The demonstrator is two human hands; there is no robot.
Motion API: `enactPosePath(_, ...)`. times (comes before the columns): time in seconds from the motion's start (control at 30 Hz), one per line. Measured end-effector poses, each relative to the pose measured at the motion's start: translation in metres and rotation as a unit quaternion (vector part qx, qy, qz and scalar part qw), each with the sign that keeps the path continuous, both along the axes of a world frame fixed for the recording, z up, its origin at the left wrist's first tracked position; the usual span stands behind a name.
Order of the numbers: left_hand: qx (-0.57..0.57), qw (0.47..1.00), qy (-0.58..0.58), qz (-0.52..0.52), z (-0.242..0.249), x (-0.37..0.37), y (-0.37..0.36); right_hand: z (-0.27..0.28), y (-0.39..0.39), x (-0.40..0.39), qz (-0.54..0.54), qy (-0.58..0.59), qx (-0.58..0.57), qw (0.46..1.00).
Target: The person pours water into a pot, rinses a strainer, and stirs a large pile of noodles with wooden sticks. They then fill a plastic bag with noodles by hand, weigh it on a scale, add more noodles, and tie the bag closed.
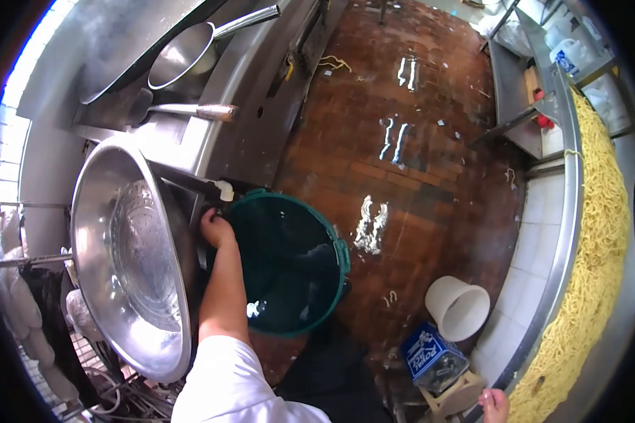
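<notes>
My left hand (217, 227) reaches forward, its fingers curled at a small dark part beside the metal stove front, just under a white pipe end (224, 190). What exactly the fingers grip is hidden. Right below that arm stands a large green tub (340, 254) with dark liquid in it. To the left of the hand a big stainless steel bowl (92, 233) sits tilted, with small holes in its bottom. At the lower right edge, my right hand (495, 405) is partly in view, fingers curled in, beside a long heap of yellow noodles (593, 254).
A saucepan (183, 56) and a ladle-like tool with a wooden-ended handle (190, 110) rest on the steaming stove. On the wet brown tiled floor (402, 190) are a white bucket (457, 308), a blue printed box (434, 356) and a small stool (453, 396). Shelves (511, 92) line the right.
</notes>
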State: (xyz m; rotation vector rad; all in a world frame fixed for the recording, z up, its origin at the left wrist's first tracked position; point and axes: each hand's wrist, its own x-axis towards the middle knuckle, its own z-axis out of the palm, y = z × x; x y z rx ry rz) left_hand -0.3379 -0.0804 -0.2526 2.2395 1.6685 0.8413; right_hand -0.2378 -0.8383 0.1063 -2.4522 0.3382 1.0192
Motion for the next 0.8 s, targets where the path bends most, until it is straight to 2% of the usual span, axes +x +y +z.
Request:
enactPosePath(0.03,-0.17,0.958,-0.163,0.166,0.022,0.013,-0.008,0.001,-0.002,-0.002,-0.014,-0.011,0.005,1.0)
enactPosePath(0.07,-0.325,0.834,-0.311,0.32,0.048,0.029,-0.019,0.003,-0.003,-0.002,-0.014,-0.011,0.001,1.0)
enactPosePath(0.1,-0.373,0.804,-0.307,0.345,0.08,0.047,-0.03,0.006,-0.003,-0.003,-0.001,-0.013,-0.012,1.0)
enactPosePath(0.13,-0.376,0.804,-0.306,0.344,0.066,0.04,-0.018,0.008,-0.003,-0.006,0.01,-0.014,-0.024,1.0)
enactPosePath(0.2,-0.44,0.818,-0.24,0.282,0.024,0.017,0.016,0.015,0.008,-0.006,0.009,-0.009,-0.034,0.999)
enactPosePath(0.23,-0.438,0.811,-0.255,0.293,0.044,0.027,0.005,0.019,0.012,-0.005,0.012,-0.004,-0.041,0.999)
enactPosePath(0.27,-0.442,0.809,-0.256,0.291,0.038,0.024,0.009,0.021,0.012,-0.006,0.01,-0.007,-0.044,0.999)
enactPosePath(0.37,-0.405,0.861,-0.206,0.231,0.04,0.02,0.008,0.011,-0.006,-0.014,0.029,-0.025,-0.054,0.998)
enactPosePath(0.43,-0.397,0.887,-0.19,0.142,0.004,-0.008,0.027,-0.004,-0.029,-0.028,-0.09,-0.029,0.014,0.995)
enactPosePath(0.47,-0.373,0.9,-0.199,0.103,-0.012,-0.014,0.034,-0.001,-0.026,-0.037,-0.087,-0.102,0.02,0.991)
enactPosePath(0.5,-0.362,0.904,-0.207,0.092,-0.031,-0.024,0.044,0.003,-0.027,-0.041,-0.1,-0.099,0.004,0.99)
enactPosePath(0.53,-0.353,0.93,-0.032,0.102,-0.04,-0.026,0.057,0.023,-0.005,-0.035,-0.06,-0.11,-0.018,0.992)
enactPosePath(0.57,-0.307,0.948,0.015,0.083,-0.052,-0.022,0.047,0.034,-0.002,-0.035,-0.045,-0.11,-0.056,0.991)
enactPosePath(0.6,-0.294,0.956,-0.002,0.006,-0.024,-0.006,0.023,0.054,0.009,-0.036,-0.048,-0.102,-0.066,0.991)
enactPosePath(0.63,-0.34,0.926,-0.164,-0.013,-0.076,-0.011,0.025,0.066,0.009,-0.044,-0.067,-0.116,-0.068,0.989)
enactPosePath(0.67,-0.268,0.951,0.112,0.102,-0.001,0.027,-0.035,0.079,0.006,-0.054,-0.085,-0.101,-0.09,0.987)
enactPosePath(0.7,-0.192,0.956,0.209,0.072,0.009,0.049,-0.077,0.088,-0.001,-0.069,-0.091,-0.113,-0.09,0.985)
enactPosePath(0.73,-0.194,0.951,0.242,-0.014,0.017,0.067,-0.115,0.104,0.002,-0.085,-0.132,-0.123,-0.088,0.98)
enactPosePath(0.8,-0.136,0.955,0.203,-0.17,-0.011,0.098,-0.177,0.125,-0.016,-0.127,-0.116,-0.142,-0.124,0.975)
